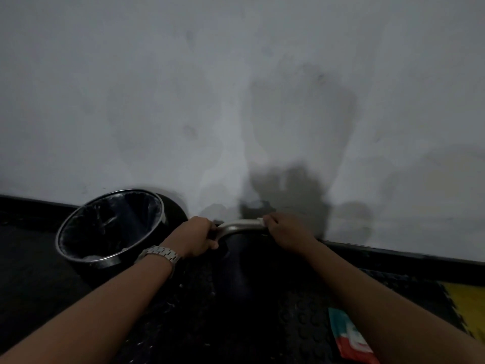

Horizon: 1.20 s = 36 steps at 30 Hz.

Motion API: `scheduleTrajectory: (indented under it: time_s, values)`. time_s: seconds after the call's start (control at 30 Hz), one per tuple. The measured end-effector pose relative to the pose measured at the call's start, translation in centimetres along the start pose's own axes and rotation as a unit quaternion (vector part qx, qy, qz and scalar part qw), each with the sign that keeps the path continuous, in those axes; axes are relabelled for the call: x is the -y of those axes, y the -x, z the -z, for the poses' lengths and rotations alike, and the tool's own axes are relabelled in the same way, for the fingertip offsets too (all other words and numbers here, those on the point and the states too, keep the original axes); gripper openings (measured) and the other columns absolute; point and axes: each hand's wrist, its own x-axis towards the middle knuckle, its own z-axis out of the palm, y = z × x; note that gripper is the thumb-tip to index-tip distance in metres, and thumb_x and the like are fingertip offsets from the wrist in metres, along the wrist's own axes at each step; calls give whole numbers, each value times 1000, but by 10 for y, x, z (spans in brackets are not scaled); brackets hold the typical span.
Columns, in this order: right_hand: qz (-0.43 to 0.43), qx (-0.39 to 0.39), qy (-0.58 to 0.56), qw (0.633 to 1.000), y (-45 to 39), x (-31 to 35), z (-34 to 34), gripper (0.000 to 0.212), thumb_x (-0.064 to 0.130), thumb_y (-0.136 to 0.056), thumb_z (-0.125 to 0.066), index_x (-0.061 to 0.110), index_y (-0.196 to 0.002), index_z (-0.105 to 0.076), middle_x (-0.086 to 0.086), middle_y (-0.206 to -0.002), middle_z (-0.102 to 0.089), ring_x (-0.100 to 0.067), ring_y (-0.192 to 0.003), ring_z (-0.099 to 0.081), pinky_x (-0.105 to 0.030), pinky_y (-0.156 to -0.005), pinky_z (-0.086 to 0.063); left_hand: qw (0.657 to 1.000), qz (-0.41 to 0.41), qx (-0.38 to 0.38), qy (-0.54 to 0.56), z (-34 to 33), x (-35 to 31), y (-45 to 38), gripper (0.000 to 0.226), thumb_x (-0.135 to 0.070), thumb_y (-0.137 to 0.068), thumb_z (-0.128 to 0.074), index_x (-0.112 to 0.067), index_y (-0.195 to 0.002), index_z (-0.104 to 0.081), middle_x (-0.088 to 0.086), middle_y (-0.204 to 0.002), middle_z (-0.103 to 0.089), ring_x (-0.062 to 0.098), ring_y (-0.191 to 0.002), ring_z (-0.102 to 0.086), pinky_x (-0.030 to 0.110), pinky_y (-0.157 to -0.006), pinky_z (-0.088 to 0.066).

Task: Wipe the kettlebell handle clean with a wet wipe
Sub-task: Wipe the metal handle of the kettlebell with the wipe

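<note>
Now both hands, left hand (198, 233) and right hand (284, 233), on kettlebell handle (241, 224).

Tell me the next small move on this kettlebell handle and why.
Probably slide the right hand, which pinches the wet wipe against the right end of the kettlebell handle, leftward along the bar. The bare metal between the hands looks unwiped, and the left hand grips the other end, steadying it.

— What can't you make out?
— The black round kettlebell body (244, 264) melts into the dark floor mat. The white wet wipe (260, 220) shows only as a sliver past the right hand (286, 233).
— And the packet?
— The red-and-teal wipes packet (349, 337) is half hidden behind the right forearm.
</note>
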Motion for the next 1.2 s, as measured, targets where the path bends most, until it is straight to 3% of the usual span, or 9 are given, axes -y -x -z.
scheduleTrajectory:
  time_s: [0.1,0.2,0.33,0.4,0.47,0.63,0.87,1.07,1.2]
  values:
    - [58,12,-25,998,0,15,-8,27,28,-88,-51,24,-108,-68,3,-102,-70,-14,-95,-62,-29,-88,-48,1000,1,1,4,0,2,-1,33,-40,-78,-71,-24,-107,-69,6,-101,-70,24,-97,-66,28,-77,-48]
    - [95,12,-2,995,8,20,-9,40,17,-83,-57,19,-122,-63,-4,-110,-71,-15,-101,-65,-25,-94,-49,1000,-4,5,-1,1,1,-2,30,-39,-78,-71,-23,-103,-69,6,-100,-70,23,-97,-65,27,-75,-45]
    - [61,-31,-8,998,18,2,8,23,33,-90,-53,22,-99,-71,-1,-80,-71,-9,-75,-63,-25,-71,-48,1000,-2,7,-13,3,-2,-2,30,-38,-79,-71,-21,-104,-69,7,-98,-69,24,-96,-66,29,-75,-47]
    - [25,-48,-4,999,20,-4,14,39,41,-94,-45,12,-78,-66,-10,-73,-66,-18,-70,-61,-28,-61,-39,1000,-1,7,-17,2,-2,-3,32,-38,-79,-71,-20,-105,-69,7,-99,-69,24,-95,-66,30,-75,-47]
    - [29,-47,13,998,21,3,14,44,39,-97,-39,9,-73,-61,-17,-84,-67,-24,-78,-62,-28,-63,-36,1000,2,6,-19,1,-1,-3,32,-39,-78,-71,-21,-104,-68,7,-99,-69,25,-95,-66,30,-75,-48]
    - [114,21,37,993,16,38,-1,33,29,-97,-35,13,-79,-56,-17,-97,-67,-28,-89,-62,-39,-81,-49,1000,2,10,-19,1,0,-2,28,-40,-77,-71,-22,-99,-68,8,-97,-68,26,-93,-66,31,-72,-49]
    - [24,-1,38,999,16,-8,17,31,34,-95,-46,14,-106,-66,-11,-100,-70,-24,-94,-64,-33,-82,-49,1000,3,10,-20,1,0,0,28,-41,-77,-70,-21,-97,-68,7,-94,-68,25,-89,-66,32,-72,-51]
    - [131,14,84,988,17,18,12,27,21,-91,-54,12,-114,-65,-13,-113,-67,-26,-105,-61,-28,-87,-45,1000,0,9,-25,1,0,-2,27,-39,-78,-71,-21,-97,-67,7,-97,-68,25,-93,-65,26,-70,-42]
    - [115,4,70,991,14,14,13,36,23,-88,-60,20,-125,-61,-5,-125,-64,-18,-118,-57,-18,-95,-38,1000,-10,14,-18,3,0,0,25,-40,-79,-69,-22,-96,-68,6,-95,-69,25,-92,-66,26,-70,-43]
